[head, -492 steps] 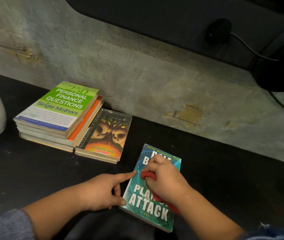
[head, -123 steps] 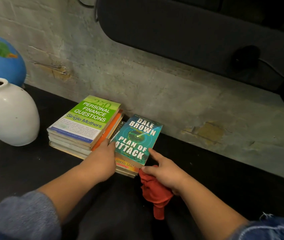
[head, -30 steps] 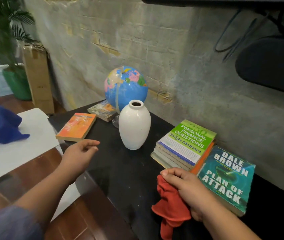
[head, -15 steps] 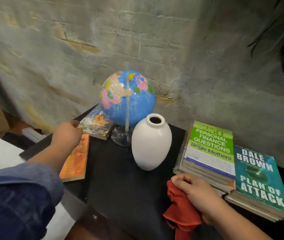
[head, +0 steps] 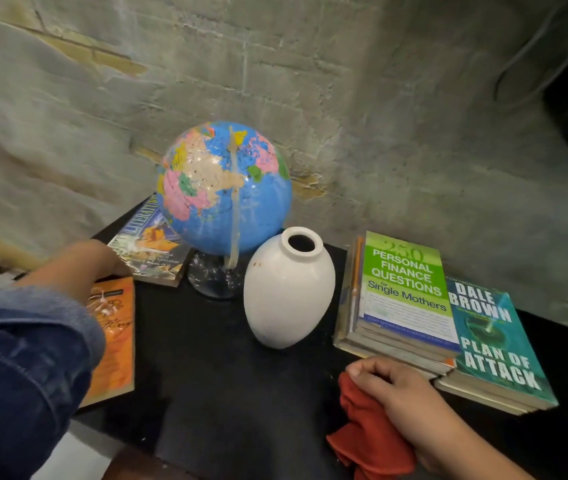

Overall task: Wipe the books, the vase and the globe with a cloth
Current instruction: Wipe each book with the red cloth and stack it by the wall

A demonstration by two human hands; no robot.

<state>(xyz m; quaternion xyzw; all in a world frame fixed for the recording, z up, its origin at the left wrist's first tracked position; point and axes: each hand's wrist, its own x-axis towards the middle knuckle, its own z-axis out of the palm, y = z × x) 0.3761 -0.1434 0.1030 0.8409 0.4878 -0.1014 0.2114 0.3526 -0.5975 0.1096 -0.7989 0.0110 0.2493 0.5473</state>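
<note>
At the far left, a blue denim sleeve (head: 23, 368) is seen over the table's near-left corner. The left hand (head: 102, 261) is stretched out beyond it. Under that wrist an orange book (head: 116, 341) lies flat at the table's left edge. The fingertips are met by the near-left corner of a picture-covered paperback (head: 151, 247). Blur and the back of the hand hide the fingers, so it cannot be told whether the hand grips the book.

Just right of those fingertips, the paperback's far end is hidden behind the globe (head: 223, 188). The globe stands on a clear base close to the rough wall (head: 379, 98). A white vase (head: 287, 292) is set upright just right of the base; contact between the two cannot be judged.

Between the two hands a broad stretch of black table (head: 213, 375) is left bare, from the vase's foot towards the front edge.

The right hand (head: 400, 393) rests near that front edge. Its fingers are curled round a red cloth (head: 365, 431), which is bunched under the palm and spills out below it. Just beyond its knuckles lies the near edge of a stack of books topped by a green book (head: 403, 289). To the right of the wrist, a teal book (head: 493, 344) is laid on a lower pile beside that stack.
</note>
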